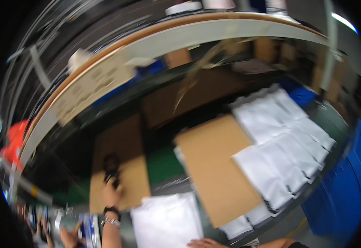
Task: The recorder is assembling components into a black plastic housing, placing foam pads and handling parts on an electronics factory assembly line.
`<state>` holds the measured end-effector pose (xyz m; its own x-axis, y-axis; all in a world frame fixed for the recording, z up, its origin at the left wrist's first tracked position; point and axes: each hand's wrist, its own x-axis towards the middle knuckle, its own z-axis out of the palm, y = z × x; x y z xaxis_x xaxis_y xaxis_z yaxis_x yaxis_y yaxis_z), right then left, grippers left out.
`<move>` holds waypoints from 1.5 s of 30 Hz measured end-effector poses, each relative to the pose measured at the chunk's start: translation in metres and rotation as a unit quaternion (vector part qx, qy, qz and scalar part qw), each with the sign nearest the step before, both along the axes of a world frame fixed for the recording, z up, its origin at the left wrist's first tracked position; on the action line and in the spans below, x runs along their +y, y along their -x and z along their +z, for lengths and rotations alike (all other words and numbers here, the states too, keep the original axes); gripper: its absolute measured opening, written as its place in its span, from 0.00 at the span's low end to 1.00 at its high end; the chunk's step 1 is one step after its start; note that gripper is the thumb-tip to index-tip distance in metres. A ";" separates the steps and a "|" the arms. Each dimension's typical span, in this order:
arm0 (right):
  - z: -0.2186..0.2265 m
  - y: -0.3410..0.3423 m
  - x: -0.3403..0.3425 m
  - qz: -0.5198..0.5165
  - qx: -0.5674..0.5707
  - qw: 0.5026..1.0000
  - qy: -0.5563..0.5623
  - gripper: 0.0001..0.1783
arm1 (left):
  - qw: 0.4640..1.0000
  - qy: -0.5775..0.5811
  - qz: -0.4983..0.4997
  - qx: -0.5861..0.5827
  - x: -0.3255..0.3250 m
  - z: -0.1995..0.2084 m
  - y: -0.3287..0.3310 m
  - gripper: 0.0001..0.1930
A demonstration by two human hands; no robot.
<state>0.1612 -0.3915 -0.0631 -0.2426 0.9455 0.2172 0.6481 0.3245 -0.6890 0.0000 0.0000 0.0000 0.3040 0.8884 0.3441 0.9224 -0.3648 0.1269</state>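
Note:
My left hand [113, 189] reaches over a brown cardboard sheet [135, 188] on the left of the table. Its fingers are closed around a black tool with a rounded end [111, 163], too blurred to name more exactly. A black band and a bracelet circle that wrist. At the lower edge, my right hand [205, 243] lies flat, fingers out, on the near right corner of a stack of white sheets or bags [166, 223]. The frame cuts off part of this hand. Motion blurs much of the picture.
Right of the stack, another cardboard sheet [219, 169] lies beside rows of white bags [284, 140]. A shelf with an orange-brown edge [188, 24] spans above the table. Blue bins [346, 194] stand at right. Another person's hand [69, 237] is near a blue-and-white package [90, 231].

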 end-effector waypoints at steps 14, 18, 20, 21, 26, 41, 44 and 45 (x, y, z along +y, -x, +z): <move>-0.001 -0.026 0.003 0.000 0.036 0.999 -0.029 0.23 | 0.791 0.081 -0.602 -0.077 -0.181 0.033 -0.287 0.21; -0.020 -0.029 0.014 -0.009 0.002 0.999 -0.043 0.24 | 0.739 0.060 -0.667 -0.072 -0.233 0.007 -0.313 0.27; -0.014 -0.020 0.007 0.011 0.008 0.999 -0.044 0.23 | 0.744 0.042 -0.664 -0.056 -0.241 0.026 -0.297 0.27; -0.005 -0.014 0.008 -0.001 0.002 1.000 -0.031 0.23 | 0.730 0.061 -0.680 -0.011 -0.236 0.037 -0.287 0.28; 0.001 -0.017 0.010 -0.013 -0.009 1.000 -0.026 0.23 | 0.734 0.106 -0.660 0.115 -0.215 0.038 -0.276 0.32; 0.022 -0.008 0.009 -0.044 -0.051 0.997 0.040 0.22 | 0.790 0.199 -0.579 0.031 -0.208 0.054 -0.241 0.37; 0.021 -0.006 0.007 -0.037 -0.054 0.997 0.032 0.21 | 0.807 0.285 -0.506 -0.111 -0.211 0.089 -0.185 0.40; 0.019 -0.012 0.005 -0.054 -0.055 0.996 0.037 0.21 | 0.786 0.344 -0.472 -0.203 -0.211 0.093 -0.175 0.41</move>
